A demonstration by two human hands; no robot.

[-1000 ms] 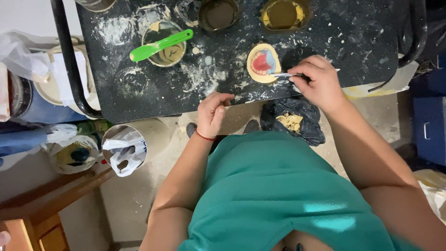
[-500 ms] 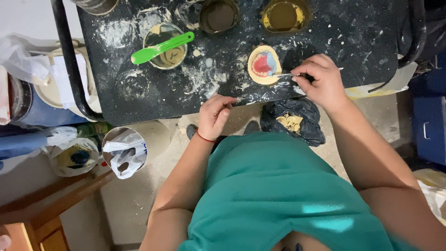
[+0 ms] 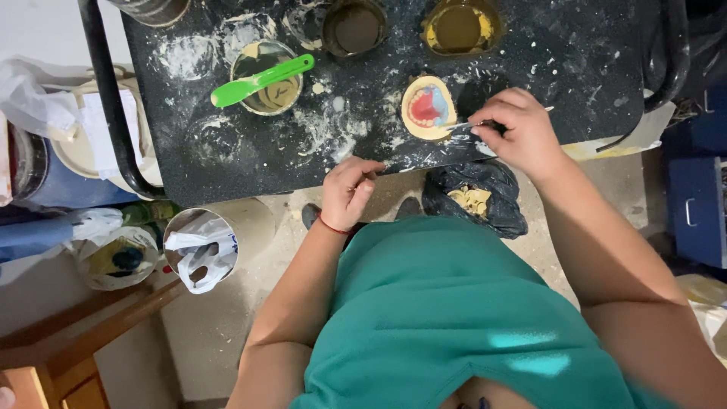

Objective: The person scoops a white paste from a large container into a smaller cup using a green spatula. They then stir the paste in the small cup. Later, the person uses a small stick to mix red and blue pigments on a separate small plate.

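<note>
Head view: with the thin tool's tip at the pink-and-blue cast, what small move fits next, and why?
Probably steady the cast with the left hand. The right hand holds the thin tool at its edge, while the left hand rests at the table edge, apart from it.

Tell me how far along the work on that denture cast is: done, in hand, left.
Done: plaster has been mixed, judging by the bowl with the green spatula and powder on the black table. In hand: the right hand holds a thin metal tool at the yellow cast with pink denture; the left hand rests at the table edge. Left: cannot tell.
</note>
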